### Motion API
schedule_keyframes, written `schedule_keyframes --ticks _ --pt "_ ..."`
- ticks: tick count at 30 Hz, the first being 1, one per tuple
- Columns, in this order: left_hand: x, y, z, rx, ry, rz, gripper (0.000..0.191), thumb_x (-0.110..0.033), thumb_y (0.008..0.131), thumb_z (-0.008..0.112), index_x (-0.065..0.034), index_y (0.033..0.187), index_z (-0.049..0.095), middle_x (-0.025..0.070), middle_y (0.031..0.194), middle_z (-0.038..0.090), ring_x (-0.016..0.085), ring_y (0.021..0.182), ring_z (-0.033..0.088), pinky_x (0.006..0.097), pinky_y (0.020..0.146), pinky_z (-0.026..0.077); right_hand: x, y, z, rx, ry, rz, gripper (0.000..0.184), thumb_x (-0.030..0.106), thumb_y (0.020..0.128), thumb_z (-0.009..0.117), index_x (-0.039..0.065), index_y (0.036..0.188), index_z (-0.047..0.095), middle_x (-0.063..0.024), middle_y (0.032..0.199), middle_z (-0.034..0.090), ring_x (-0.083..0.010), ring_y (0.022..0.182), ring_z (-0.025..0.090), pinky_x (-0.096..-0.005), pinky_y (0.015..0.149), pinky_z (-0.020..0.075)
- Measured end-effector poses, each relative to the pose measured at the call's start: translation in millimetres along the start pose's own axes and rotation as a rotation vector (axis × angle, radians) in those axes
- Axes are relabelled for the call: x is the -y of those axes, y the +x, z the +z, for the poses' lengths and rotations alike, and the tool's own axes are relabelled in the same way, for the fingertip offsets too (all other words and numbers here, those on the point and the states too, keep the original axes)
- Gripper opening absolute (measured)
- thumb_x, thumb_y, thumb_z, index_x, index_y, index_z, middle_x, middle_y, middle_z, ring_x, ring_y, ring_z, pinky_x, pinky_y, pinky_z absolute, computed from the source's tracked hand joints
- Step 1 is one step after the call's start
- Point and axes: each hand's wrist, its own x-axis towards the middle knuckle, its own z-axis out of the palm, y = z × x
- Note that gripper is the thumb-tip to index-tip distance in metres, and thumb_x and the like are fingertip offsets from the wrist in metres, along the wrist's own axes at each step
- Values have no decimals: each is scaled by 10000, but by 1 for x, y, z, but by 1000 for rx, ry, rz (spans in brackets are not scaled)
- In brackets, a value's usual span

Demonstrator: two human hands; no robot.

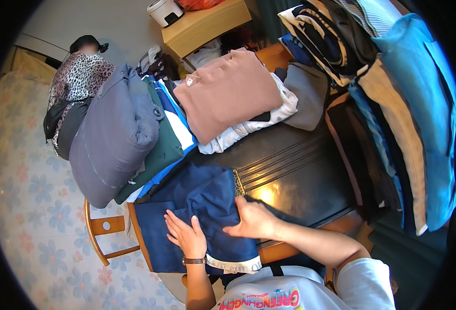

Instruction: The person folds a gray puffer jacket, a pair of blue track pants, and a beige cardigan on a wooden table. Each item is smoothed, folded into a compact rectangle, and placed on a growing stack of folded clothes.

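Note:
A dark blue garment (pixel 212 193) with a white, lettered band along its near edge lies partly folded on the dark table (pixel 290 186). My left hand (pixel 187 234), a brown-strapped watch at its wrist, rests on the garment's left part, fingers spread and palm down. At the garment's right edge is my right hand (pixel 251 219), with its thumb on top of the cloth; whether its fingers pinch the edge cannot be told. A patterned gold-coloured strip shows just beyond that hand.
Folded clothes are piled behind: a grey padded garment (pixel 111 135) at left, a pink-brown top (pixel 228 97) at the middle. A tall stack with a blue garment (pixel 417 116) stands at right. A wooden chair (pixel 108 224) is at lower left; another person (pixel 81 85) is beyond.

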Motion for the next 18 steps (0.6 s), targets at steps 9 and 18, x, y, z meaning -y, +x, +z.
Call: schedule_keyframes --ticks 9,18 --pt "-75 -13 3 160 -24 44 913 -417 1037 551 49 1643 51 346 1687 132 472 1564 174 691 1167 212 -8 -4 -49 -105 902 90 406 17 767 688 -52 1167 679 -111 969 744 -174 817 707 -309 732 569" --pt "-122 -44 -13 127 -15 738 749 -366 978 658 -71 1606 376 209 1633 394 404 1394 458 558 1063 373 -12 -67 -124 -541 1154 186 380 70 796 648 -53 1152 697 -111 951 751 -162 745 716 -251 736 594"
